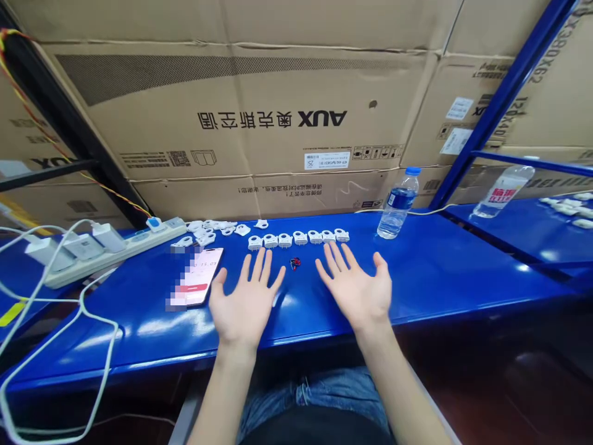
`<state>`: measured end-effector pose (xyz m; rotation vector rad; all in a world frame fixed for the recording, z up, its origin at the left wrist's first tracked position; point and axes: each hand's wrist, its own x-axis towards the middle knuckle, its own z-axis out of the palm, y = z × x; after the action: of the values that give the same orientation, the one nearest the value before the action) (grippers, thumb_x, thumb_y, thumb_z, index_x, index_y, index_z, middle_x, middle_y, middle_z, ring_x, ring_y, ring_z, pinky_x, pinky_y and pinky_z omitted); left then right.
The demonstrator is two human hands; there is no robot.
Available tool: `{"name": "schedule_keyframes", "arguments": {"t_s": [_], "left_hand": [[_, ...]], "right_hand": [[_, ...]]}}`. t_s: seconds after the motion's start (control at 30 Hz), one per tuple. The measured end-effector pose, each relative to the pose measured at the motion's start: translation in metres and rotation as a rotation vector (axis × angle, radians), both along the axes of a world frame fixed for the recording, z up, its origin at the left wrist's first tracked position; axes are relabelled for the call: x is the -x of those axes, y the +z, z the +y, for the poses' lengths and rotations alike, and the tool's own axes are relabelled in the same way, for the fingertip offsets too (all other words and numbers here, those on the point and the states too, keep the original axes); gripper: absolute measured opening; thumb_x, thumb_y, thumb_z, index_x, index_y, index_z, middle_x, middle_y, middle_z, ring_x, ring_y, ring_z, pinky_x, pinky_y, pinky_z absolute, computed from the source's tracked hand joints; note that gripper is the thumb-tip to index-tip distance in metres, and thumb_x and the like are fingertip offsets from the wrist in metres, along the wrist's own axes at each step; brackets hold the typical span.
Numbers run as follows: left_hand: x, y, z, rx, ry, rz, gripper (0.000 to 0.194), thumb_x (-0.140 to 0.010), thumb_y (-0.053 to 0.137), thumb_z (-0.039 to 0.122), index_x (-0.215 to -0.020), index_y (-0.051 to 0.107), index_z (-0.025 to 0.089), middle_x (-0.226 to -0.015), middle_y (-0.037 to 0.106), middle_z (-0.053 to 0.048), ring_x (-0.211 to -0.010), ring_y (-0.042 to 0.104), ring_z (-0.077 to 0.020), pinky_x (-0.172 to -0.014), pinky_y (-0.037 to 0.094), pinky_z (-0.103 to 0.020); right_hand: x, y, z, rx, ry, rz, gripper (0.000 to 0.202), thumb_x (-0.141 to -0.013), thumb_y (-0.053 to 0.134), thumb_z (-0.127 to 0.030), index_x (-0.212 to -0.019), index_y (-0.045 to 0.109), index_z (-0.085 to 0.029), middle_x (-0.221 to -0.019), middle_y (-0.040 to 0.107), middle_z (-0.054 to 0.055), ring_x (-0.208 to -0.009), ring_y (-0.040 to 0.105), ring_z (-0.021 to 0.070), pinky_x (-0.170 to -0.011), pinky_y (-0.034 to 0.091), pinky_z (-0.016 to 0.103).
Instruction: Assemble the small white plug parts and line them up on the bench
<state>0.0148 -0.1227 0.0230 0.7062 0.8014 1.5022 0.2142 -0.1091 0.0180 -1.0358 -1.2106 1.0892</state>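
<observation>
Palms up over the near edge of the blue tabletop (440,272), the left hand (243,303) and right hand (364,290) spread their fingers (257,269) wide, with red-and-black bits (295,264) and, beyond, a row of white pieces (301,240) at 12 o'clock from between them.

I see cardboard boxes (273,142) walling the far side, behind a black post (74,123) at left and a blue post (504,99) at right. Light glints off the blue tabletop (445,272); the dark near-right floor (532,383) looks reddish, perhaps.
</observation>
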Motion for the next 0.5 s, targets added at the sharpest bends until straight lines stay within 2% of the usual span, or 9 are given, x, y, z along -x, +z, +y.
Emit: {"name": "schedule_keyframes", "arguments": {"t_s": [0.1,0.2,0.3,0.37,0.43,0.5], "left_hand": [[-0.004,-0.015,0.000,0.078,0.039,-0.081,0.080,-0.096,0.029,0.063,-0.167,0.016,0.028,-0.171,0.032,-0.011,-0.155,0.038,-0.0269,-0.114,0.051,-0.053],[-0.007,-0.017,0.000,0.118,0.072,-0.083,0.078,-0.096,0.032,0.061,-0.166,0.020,0.029,-0.170,0.035,-0.012,-0.153,0.042,-0.0279,-0.112,0.053,-0.053],[-0.012,-0.011,-0.001,0.184,0.132,-0.248,0.073,-0.096,0.042,0.049,-0.164,0.026,0.026,-0.164,0.042,-0.016,-0.149,0.048,-0.0276,-0.111,0.054,-0.051],[-0.016,-0.008,-0.001,0.223,0.168,-0.285,0.069,-0.096,0.049,0.039,-0.161,0.032,0.024,-0.161,0.046,-0.018,-0.144,0.054,-0.0274,-0.112,0.054,-0.049],[-0.017,-0.005,-0.002,0.220,0.167,-0.149,0.063,-0.096,0.053,0.034,-0.157,0.040,0.025,-0.162,0.045,-0.015,-0.142,0.056,-0.0273,-0.112,0.054,-0.048],[-0.015,-0.002,-0.001,0.132,0.140,0.134,0.056,-0.097,0.055,0.035,-0.152,0.047,0.028,-0.165,0.043,-0.011,-0.144,0.053,-0.0277,-0.115,0.051,-0.048]], "right_hand": [[0.009,-0.023,0.005,0.150,0.082,0.091,0.087,-0.095,-0.027,-0.048,-0.170,0.014,-0.029,-0.165,0.043,0.011,-0.151,0.045,0.0255,-0.109,0.051,0.060],[0.015,-0.030,0.007,0.212,0.069,0.190,0.085,-0.097,-0.020,-0.054,-0.167,0.022,-0.031,-0.165,0.043,0.012,-0.151,0.044,0.0256,-0.111,0.049,0.061],[0.021,-0.026,0.002,0.248,-0.010,0.488,0.075,-0.101,0.005,-0.066,-0.162,0.032,-0.032,-0.163,0.046,0.010,-0.148,0.049,0.0255,-0.114,0.046,0.059],[0.024,-0.020,0.000,0.316,-0.056,0.739,0.069,-0.100,0.025,-0.065,-0.160,0.035,-0.033,-0.161,0.049,0.008,-0.145,0.052,0.0244,-0.116,0.045,0.056],[0.023,-0.012,0.001,0.387,-0.070,0.809,0.066,-0.099,0.035,-0.059,-0.159,0.037,-0.032,-0.158,0.052,0.008,-0.144,0.054,0.0245,-0.117,0.045,0.054],[0.020,-0.005,0.005,0.363,-0.060,0.683,0.063,-0.099,0.038,-0.055,-0.158,0.040,-0.032,-0.159,0.052,0.008,-0.145,0.052,0.0254,-0.118,0.045,0.054]]}}
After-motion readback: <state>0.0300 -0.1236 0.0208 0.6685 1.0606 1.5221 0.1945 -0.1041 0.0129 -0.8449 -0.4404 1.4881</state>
